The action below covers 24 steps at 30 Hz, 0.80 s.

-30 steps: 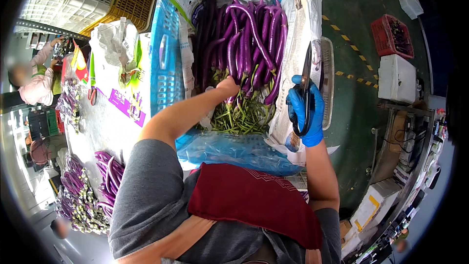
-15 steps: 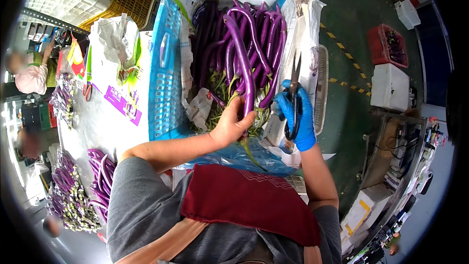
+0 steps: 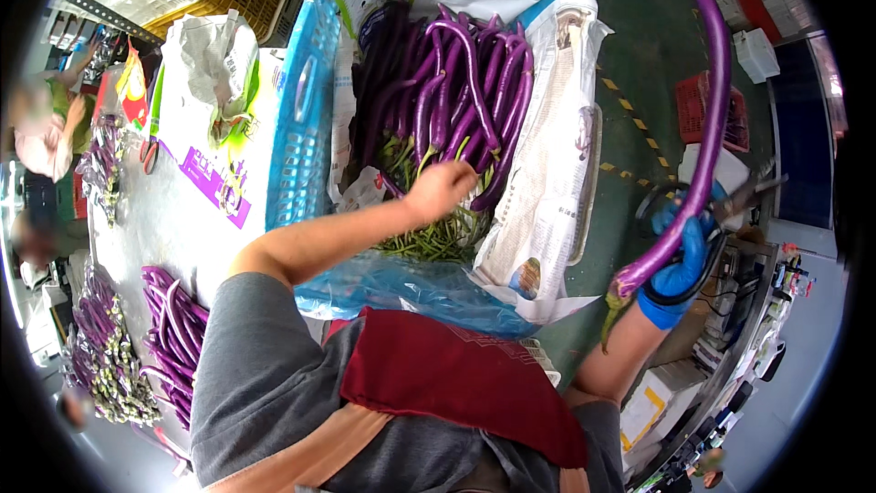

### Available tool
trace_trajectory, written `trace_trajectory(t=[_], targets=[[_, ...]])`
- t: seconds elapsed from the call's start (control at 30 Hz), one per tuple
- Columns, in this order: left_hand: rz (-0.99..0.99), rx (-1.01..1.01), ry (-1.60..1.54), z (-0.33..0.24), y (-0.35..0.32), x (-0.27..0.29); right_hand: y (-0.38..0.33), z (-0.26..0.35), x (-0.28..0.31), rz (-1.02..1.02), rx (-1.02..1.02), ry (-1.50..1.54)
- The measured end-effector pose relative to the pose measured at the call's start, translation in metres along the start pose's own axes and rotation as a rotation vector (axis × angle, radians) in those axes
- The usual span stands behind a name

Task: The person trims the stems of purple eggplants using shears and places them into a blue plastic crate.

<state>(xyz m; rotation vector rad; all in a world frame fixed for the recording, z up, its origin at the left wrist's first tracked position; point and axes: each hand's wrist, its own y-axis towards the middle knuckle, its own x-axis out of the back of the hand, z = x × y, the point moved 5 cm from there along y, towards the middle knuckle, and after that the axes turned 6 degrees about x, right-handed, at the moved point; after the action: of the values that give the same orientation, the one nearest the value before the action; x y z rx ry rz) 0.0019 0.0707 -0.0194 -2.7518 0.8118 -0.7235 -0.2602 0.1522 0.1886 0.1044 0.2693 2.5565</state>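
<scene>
My right hand (image 3: 683,260), in a blue glove, is closed around a long purple eggplant (image 3: 714,100) and a pair of black-handled scissors (image 3: 744,201). It is out to the right of the crate, with the eggplant upright and curving, its green stem end down by my wrist. My bare left hand (image 3: 444,190) hovers over the near part of the crate, fingers curled in, slightly blurred, with nothing seen in them. Beneath and beyond it lie several eggplants (image 3: 438,110), stems toward me. Cut green stems (image 3: 429,242) are heaped at the near end.
The blue crate (image 3: 297,146) is lined with plastic film and newspaper (image 3: 557,137). On the left table are a plastic bag (image 3: 210,64), red-handled scissors (image 3: 149,157) and more eggplants (image 3: 173,329). Right, a red crate (image 3: 698,119) stands on the floor. A person (image 3: 46,137) is far left.
The eggplant has passed from my left hand to my right, which has swung outward right with the scissors. My left hand has moved back over the crate, and my view has shifted slightly.
</scene>
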Motion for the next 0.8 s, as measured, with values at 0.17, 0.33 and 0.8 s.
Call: trace_trajectory(t=[0.17,0.33,0.8], targets=[[-0.294,0.326,0.136,0.058,0.113,0.011,-0.013,-0.035,0.065,-0.136,0.241,-0.591],[-0.416,0.545,0.269,0.046,0.157,0.005,-0.041,-0.074,0.083,-0.171,-0.027,-0.339],[-0.501,0.009,-0.537,-0.002,0.146,-0.002,-0.069,-0.106,0.067,-0.187,-0.167,-0.162]])
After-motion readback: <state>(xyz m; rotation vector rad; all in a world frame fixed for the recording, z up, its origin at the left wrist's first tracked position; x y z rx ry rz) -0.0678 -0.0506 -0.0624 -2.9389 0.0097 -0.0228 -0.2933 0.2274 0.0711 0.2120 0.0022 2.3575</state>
